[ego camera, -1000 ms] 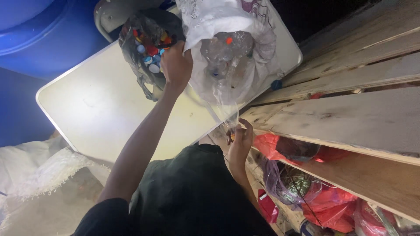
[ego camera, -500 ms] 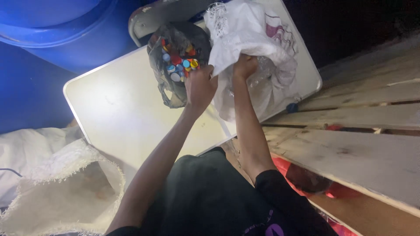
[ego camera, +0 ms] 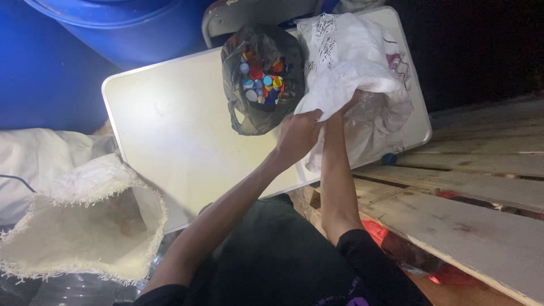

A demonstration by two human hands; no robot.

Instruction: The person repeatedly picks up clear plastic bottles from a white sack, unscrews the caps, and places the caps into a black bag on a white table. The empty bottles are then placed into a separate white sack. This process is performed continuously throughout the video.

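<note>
Left hand (ego camera: 299,135) and right hand (ego camera: 345,107) both clenched on lower edge of white plastic bag (ego camera: 354,68), bulk lying beyond, beside dark bag of bottle caps (ego camera: 262,79) on pale table (ego camera: 175,130).

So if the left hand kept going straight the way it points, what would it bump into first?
Probably the white plastic bag, which the left hand already grips at its edge; depth is hard to judge.

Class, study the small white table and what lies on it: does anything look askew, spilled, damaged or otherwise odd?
Nothing has spilled: the coloured bottle caps all sit inside the dark plastic bag. One oddity: the white plastic bag, gripped by both hands, sags over the edge of the white table toward the wooden planks.
</note>
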